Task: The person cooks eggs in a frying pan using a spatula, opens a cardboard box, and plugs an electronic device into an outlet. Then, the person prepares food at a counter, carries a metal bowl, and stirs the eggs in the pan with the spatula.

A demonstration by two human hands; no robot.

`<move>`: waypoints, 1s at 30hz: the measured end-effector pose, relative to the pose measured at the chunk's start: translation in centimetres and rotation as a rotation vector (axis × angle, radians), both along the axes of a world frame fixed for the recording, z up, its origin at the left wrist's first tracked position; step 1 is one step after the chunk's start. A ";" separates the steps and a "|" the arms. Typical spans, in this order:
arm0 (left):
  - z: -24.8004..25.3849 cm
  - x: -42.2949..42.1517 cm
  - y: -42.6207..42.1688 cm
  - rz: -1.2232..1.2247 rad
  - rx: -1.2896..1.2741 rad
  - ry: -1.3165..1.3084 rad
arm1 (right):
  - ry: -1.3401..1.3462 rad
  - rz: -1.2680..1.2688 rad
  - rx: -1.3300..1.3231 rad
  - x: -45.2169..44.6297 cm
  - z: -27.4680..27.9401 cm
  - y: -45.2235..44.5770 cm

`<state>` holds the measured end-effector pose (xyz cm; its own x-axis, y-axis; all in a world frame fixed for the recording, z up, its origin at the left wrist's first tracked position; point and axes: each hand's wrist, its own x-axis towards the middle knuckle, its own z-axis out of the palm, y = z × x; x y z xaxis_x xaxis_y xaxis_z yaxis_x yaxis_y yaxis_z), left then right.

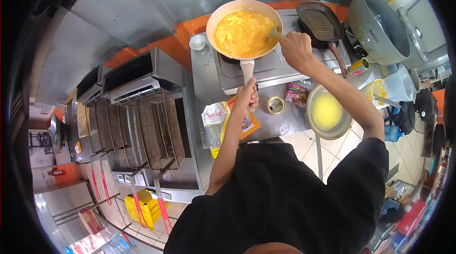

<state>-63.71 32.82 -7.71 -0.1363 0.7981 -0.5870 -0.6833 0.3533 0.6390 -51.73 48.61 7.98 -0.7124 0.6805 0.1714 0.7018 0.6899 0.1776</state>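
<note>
A cream-coloured frying pan rests on the gas stove, holding a runny yellow-orange mixture that looks like egg. My left hand is wrapped round the pan's pale handle. Over the pan's right rim, my right hand is closed on a greyish utensil. Its end dips into the mixture; blur and the hand hide its exact kind. Near my left hand lie a Sovia packet and an orange packet. An opened can stands to its right.
A dark grill pan sits on the stove's right side, by a large grey pot. A metal bowl with yellow content is near my right forearm. Left are a small white bowl and fryer baskets.
</note>
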 end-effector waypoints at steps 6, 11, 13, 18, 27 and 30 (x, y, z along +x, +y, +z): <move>0.3 0.0 0.1 -0.012 0.006 -0.007 | 0.181 0.003 0.034 -0.8 -5.3 7.3; 0.4 -0.1 0.1 -0.031 0.012 0.005 | 0.275 -0.094 -0.282 -2.1 -7.1 8.2; 0.3 0.0 0.1 -0.036 0.018 0.018 | 0.294 -0.048 -0.403 -3.3 -7.8 8.2; 0.4 0.0 -0.1 -0.019 0.029 0.021 | 0.310 0.071 -0.756 -5.3 -8.6 8.5; 0.2 -0.1 -0.1 0.001 0.007 -0.020 | 0.127 0.225 -0.342 0.0 -0.9 -0.4; -0.1 0.1 -0.2 0.041 0.051 -0.056 | -0.057 0.110 -0.265 1.5 0.0 -2.1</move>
<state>-63.60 32.61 -7.78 -0.1377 0.8214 -0.5535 -0.7320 0.2921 0.6156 -50.19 46.50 7.96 -0.7880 0.6140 -0.0446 0.6139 0.7892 0.0175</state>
